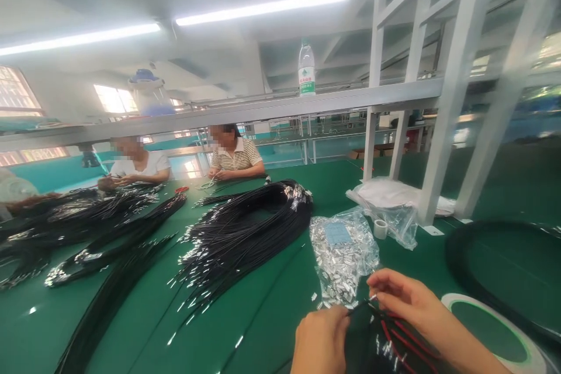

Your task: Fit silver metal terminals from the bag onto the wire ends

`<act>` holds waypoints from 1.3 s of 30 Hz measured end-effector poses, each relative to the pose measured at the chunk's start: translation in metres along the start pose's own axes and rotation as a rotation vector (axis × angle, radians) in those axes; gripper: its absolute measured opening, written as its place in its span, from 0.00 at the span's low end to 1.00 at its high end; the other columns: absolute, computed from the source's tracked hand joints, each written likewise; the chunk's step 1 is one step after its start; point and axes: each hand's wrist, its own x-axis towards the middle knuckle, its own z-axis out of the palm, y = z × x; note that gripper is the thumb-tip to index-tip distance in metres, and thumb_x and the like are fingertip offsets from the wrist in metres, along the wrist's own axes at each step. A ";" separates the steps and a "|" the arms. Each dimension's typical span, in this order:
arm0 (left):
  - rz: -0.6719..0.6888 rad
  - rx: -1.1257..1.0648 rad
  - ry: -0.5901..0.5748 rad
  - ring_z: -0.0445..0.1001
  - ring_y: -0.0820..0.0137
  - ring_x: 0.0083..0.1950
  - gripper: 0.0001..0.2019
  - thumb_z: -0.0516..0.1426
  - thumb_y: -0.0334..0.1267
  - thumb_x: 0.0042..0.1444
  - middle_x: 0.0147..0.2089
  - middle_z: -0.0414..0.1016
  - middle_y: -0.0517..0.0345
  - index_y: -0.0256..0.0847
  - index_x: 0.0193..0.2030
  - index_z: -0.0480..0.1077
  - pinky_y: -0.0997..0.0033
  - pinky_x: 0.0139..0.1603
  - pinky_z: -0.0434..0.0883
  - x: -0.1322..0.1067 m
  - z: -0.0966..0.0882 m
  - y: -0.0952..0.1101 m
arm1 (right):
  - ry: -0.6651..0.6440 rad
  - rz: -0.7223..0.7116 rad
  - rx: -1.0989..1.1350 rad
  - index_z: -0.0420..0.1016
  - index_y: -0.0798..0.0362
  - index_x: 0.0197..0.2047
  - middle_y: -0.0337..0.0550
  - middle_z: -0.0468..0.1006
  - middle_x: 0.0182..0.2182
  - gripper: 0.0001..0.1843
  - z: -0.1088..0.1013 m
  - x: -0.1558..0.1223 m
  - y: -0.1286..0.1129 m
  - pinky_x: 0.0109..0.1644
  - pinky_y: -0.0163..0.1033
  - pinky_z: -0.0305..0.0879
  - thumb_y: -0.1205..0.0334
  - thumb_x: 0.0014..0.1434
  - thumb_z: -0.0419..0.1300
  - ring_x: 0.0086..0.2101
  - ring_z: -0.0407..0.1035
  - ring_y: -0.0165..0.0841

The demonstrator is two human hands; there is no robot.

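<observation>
My left hand (322, 339) is at the bottom centre, fingers closed round the end of a thin black wire (360, 305). My right hand (405, 298) pinches the other end of that wire near a small silver metal piece (373, 297). Below my hands lies a bunch of black and red wires (394, 345). Just beyond them a clear bag of small silver metal sleeves (342, 257) rests on the green table (272, 304). A big bundle of black wires with silver tips (245, 228) lies to the left of the bag.
More black wire bundles (100, 228) cover the left of the table. Two people (232, 155) sit working at the far side. A white frame post (447, 99), a crumpled plastic bag (390, 201), a small tape roll (380, 228), a water bottle (307, 70) on the rail, and a white ring (495, 327) at the right.
</observation>
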 end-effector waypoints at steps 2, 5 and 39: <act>-0.028 0.034 -0.026 0.81 0.56 0.43 0.14 0.49 0.35 0.64 0.40 0.83 0.51 0.45 0.40 0.77 0.68 0.37 0.66 -0.001 -0.002 0.005 | -0.015 -0.013 -0.028 0.76 0.53 0.38 0.41 0.77 0.31 0.17 0.002 0.001 0.002 0.40 0.39 0.64 0.51 0.48 0.65 0.34 0.69 0.39; -0.065 0.060 -0.042 0.81 0.53 0.45 0.15 0.49 0.34 0.64 0.41 0.83 0.47 0.44 0.42 0.78 0.65 0.40 0.68 -0.003 -0.006 0.012 | -0.040 -0.029 -0.078 0.75 0.52 0.38 0.41 0.78 0.32 0.15 0.009 -0.001 0.007 0.42 0.40 0.64 0.54 0.49 0.64 0.35 0.70 0.40; -0.091 -0.679 0.255 0.55 0.73 0.25 0.18 0.46 0.45 0.64 0.21 0.56 0.67 0.37 0.36 0.73 0.73 0.27 0.53 -0.007 -0.013 0.003 | 0.126 -0.278 -0.469 0.72 0.48 0.30 0.47 0.73 0.29 0.11 0.036 0.023 0.074 0.38 0.46 0.61 0.53 0.59 0.55 0.31 0.66 0.44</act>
